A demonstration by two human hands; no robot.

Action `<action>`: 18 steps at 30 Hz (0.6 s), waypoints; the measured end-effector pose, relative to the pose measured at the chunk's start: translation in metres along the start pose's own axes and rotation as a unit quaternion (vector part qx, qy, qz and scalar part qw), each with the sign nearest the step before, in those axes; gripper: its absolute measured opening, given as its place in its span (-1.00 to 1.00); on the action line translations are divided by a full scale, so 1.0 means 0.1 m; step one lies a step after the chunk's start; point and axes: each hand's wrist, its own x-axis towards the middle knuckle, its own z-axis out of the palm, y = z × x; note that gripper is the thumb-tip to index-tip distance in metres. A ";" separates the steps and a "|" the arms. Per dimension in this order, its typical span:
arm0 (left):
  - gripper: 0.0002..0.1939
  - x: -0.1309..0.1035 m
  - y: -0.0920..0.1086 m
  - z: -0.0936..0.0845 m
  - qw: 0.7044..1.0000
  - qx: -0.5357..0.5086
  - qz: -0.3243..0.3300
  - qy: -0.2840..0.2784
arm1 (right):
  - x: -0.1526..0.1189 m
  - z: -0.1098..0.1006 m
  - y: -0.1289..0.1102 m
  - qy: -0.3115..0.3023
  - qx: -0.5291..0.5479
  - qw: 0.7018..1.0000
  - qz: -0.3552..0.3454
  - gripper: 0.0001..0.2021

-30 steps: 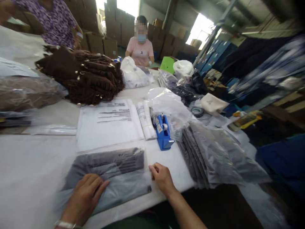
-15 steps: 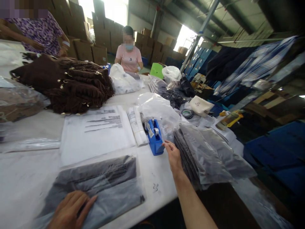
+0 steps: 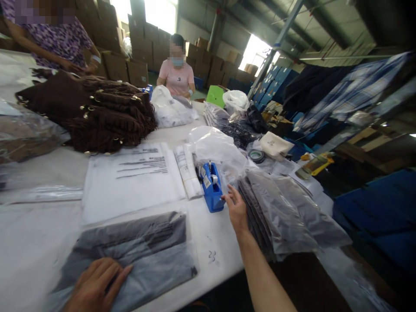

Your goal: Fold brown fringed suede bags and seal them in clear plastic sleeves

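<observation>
- The flat, clear plastic bag with folded grey cloth inside [image 3: 156, 249] lies on the white-covered desk [image 3: 224, 240], under the left hand and to the left of the right hand. Its plastic is creased, so pressing unevenly could set more wrinkles.
- The left hand [image 3: 97, 284] is spread palm-down on the bag, fingers loosely together, gripping nothing. If it pushes sideways, the slick plastic could slide; the desk's near edge runs close to the bag's lower side.
- The right hand [image 3: 236, 210] has its fingers bent, with the fingertips at the near end of the blue plastic tape dispenser [image 3: 212, 197]. Whether they pinch any tape cannot be told. A cutting edge there, if exposed, could nick a fingertip, and tape pulled askew could fold onto itself.
- The dispenser stands ahead of the right hand; since neither hand steadies its body, a hard tug might drag or tip it.
- Just beyond the dispenser, loose, whitish translucent plastic [image 3: 212, 145] spreads close enough that stray tape might catch it.
- Right of the right hand, a leaning row of bagged grey cloth [image 3: 286, 212] overhangs the desk's edge; a bump from the wrist or forearm could send the slippery bags down.
</observation>
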 end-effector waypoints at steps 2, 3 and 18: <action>-0.69 0.04 0.08 -0.06 0.999 0.003 -0.012 -0.035 | -0.16 -0.01 0.07 0.031 0.007 0.999 0.008 -0.49; -0.70 0.05 0.11 -0.08 0.999 0.004 -0.025 -0.048 | -0.22 -0.02 0.12 0.044 0.004 0.999 0.017 -0.47; -0.72 0.00 0.20 -0.11 0.988 0.008 -0.109 -0.104 | -0.88 0.90 -1.04 -0.537 -0.106 0.804 -0.232 -0.30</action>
